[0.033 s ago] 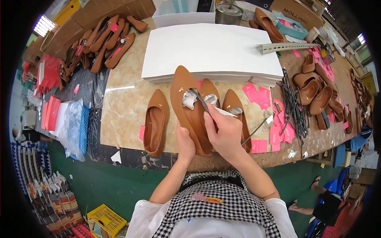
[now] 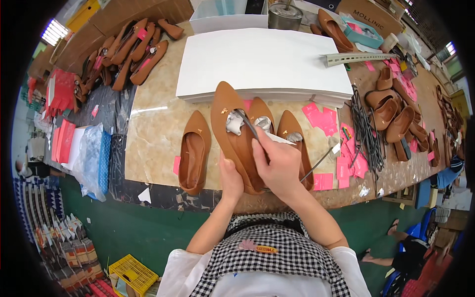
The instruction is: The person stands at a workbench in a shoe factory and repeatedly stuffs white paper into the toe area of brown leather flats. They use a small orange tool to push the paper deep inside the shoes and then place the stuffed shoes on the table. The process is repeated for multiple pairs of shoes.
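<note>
A brown pointed flat shoe (image 2: 225, 106) with a small gold ornament is lifted off the tabletop and tilted, its toe pointing away from me. My left hand (image 2: 230, 179) grips it around the heel end, the fingers hidden underneath. Crumpled pale paper (image 2: 234, 123) fills its toe. Pinched in my right hand (image 2: 278, 161) is a thin dark strip (image 2: 248, 123), its far tip against that paper. On the table, one brown shoe (image 2: 194, 148) lies to the left; two more, a partly covered shoe (image 2: 261, 110) and a right-hand shoe (image 2: 288, 123), hold paper in their toes.
Beyond the shoes lies a thick stack of white paper (image 2: 257, 62). Pink tags (image 2: 321, 120) and a bundle of dark strips (image 2: 365, 133) are to its right. Brown shoes are heaped at back left (image 2: 141, 47) and right (image 2: 400, 119). A plastic-covered blue box (image 2: 103, 161) stands left.
The held shoe and my right hand with the strip have shifted very slightly left. Everything on the table stays put.
</note>
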{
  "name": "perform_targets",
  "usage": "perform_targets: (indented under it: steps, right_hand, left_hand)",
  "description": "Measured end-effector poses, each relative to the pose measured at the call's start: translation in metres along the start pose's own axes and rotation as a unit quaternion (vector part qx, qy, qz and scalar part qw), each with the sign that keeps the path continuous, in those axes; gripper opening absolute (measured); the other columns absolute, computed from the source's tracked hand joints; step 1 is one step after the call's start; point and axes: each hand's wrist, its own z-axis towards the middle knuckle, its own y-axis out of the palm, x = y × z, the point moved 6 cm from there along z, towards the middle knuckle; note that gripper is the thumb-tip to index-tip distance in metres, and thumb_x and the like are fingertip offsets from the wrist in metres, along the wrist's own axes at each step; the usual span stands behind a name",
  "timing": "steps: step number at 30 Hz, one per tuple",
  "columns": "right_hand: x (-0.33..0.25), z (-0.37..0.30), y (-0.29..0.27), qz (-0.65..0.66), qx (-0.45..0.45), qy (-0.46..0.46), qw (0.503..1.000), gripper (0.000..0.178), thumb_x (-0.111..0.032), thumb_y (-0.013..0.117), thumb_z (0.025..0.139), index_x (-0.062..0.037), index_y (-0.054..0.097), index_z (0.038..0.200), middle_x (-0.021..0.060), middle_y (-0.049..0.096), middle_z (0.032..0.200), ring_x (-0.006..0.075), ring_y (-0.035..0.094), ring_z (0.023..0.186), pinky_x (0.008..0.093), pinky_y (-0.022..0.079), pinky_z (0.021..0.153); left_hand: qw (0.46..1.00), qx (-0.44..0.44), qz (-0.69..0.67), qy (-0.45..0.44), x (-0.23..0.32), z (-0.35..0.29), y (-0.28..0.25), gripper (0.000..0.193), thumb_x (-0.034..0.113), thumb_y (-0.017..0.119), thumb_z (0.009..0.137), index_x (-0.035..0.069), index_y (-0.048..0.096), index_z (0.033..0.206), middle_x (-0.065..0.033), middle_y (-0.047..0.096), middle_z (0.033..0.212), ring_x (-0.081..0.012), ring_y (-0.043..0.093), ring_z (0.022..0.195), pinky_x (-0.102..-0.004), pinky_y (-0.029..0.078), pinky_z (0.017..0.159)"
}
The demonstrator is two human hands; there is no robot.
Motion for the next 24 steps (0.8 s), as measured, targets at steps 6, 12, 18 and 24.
perform_targets:
  steps: [6, 12, 18, 24]
  right_hand:
    - [0.004, 0.001, 0.006, -0.017, -0.076, 0.051, 0.996, 0.030, -0.019, 0.065, 0.091, -0.0087, 0.068, 0.119, 0.0073, 0.055, 0.052, 0.0231, 0.056, 0.046, 0.0338, 0.043, 0.046]
    - [0.024, 0.003, -0.002, 0.254, -0.238, 0.257, 0.901, 0.035, -0.017, 0.060, 0.096, -0.0035, 0.063, 0.128, 0.0022, 0.054, 0.064, 0.0089, 0.047, 0.053, 0.0249, 0.037, 0.052]
    - [0.017, 0.000, 0.000, 0.184, -0.087, 0.144, 0.968, 0.033, -0.008, 0.061, 0.096, -0.0008, 0.064, 0.128, -0.0032, 0.044, 0.062, 0.0008, 0.037, 0.056, 0.0221, 0.029, 0.047]
    - [-0.009, -0.004, 0.019, 0.004, -0.019, 0.004, 1.000, 0.036, -0.018, 0.062, 0.092, -0.0020, 0.063, 0.124, 0.0087, 0.057, 0.054, 0.0259, 0.058, 0.045, 0.0375, 0.046, 0.048]
  left_hand:
    - [1.000, 0.017, 0.015, 0.017, -0.003, -0.007, -0.004, 0.078, 0.063, 0.020, 0.102, 0.001, 0.033, 0.148, -0.0156, 0.047, 0.143, -0.0251, 0.048, 0.130, -0.0381, 0.038, 0.109]
    - [0.997, 0.024, -0.050, -0.049, 0.001, 0.000, -0.004, 0.087, 0.070, 0.027, 0.098, -0.003, 0.032, 0.146, -0.0171, 0.048, 0.140, -0.0262, 0.051, 0.127, -0.0376, 0.042, 0.105]
    - [0.999, -0.026, -0.008, 0.025, 0.004, 0.002, 0.006, 0.093, 0.075, 0.030, 0.095, -0.001, 0.030, 0.148, -0.0165, 0.048, 0.140, -0.0250, 0.050, 0.128, -0.0388, 0.041, 0.107]
    - [0.998, 0.036, 0.057, 0.012, -0.024, -0.005, -0.005, 0.080, 0.063, 0.020, 0.100, 0.000, 0.035, 0.148, -0.0147, 0.048, 0.143, -0.0259, 0.046, 0.131, -0.0389, 0.036, 0.109]
